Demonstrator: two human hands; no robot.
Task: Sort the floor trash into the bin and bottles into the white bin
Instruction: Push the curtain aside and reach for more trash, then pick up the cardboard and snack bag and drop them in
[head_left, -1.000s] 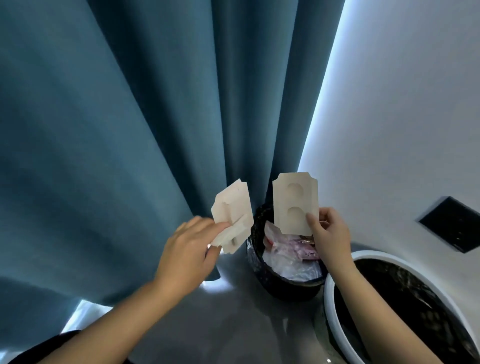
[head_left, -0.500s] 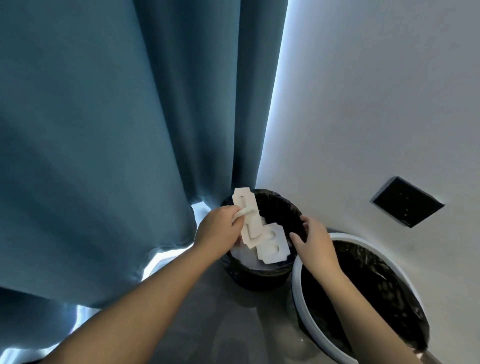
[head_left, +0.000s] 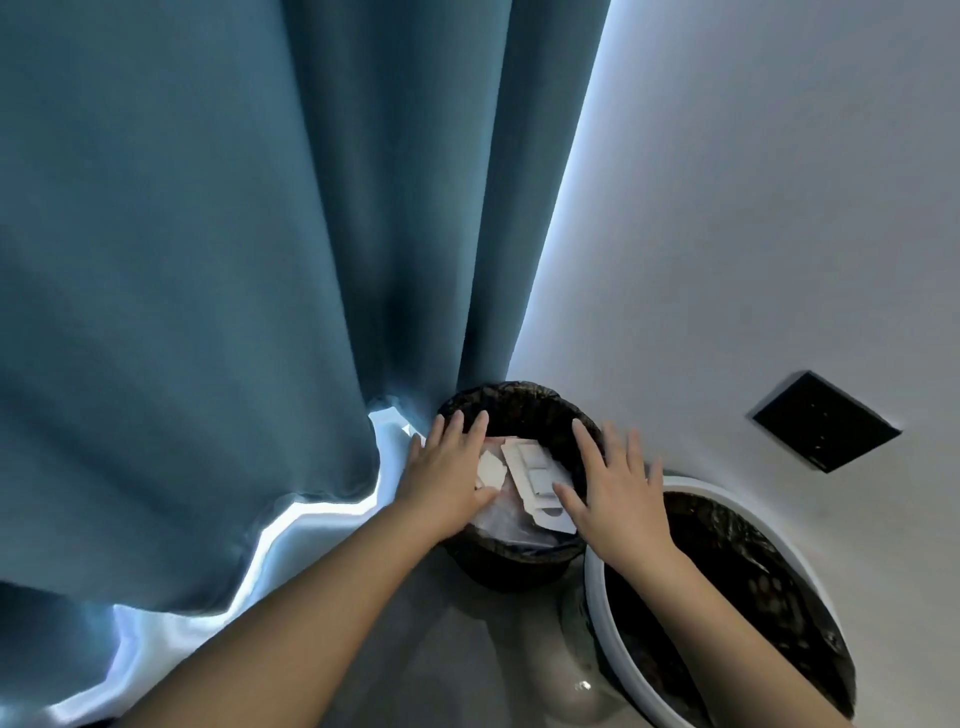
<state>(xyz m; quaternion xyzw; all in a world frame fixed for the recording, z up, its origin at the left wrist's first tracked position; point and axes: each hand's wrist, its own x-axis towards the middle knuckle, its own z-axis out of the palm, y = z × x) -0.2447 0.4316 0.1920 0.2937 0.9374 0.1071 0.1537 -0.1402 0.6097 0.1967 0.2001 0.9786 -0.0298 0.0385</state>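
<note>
A small dark bin (head_left: 519, 564) lined with a black bag stands in the corner by the curtain. Two pale cardboard pieces (head_left: 530, 475) lie inside it on top of crumpled clear plastic. My left hand (head_left: 447, 467) hovers over the bin's left side with straight, spread fingers and holds nothing. My right hand (head_left: 608, 488) is spread flat over the bin's right rim, also holding nothing. To the right stands the white bin (head_left: 613, 644) with a black liner, and my right forearm crosses over it. No bottle is in view.
A teal curtain (head_left: 234, 260) hangs at the left and reaches the floor, with light showing under its hem. A white wall (head_left: 753, 234) with a black socket plate (head_left: 826, 428) rises behind the bins. Grey floor (head_left: 493, 649) lies in front of them.
Both hands carried a cardboard piece down to the dark bin and let go. The pieces now lie inside it, and both hands are spread open above them.
</note>
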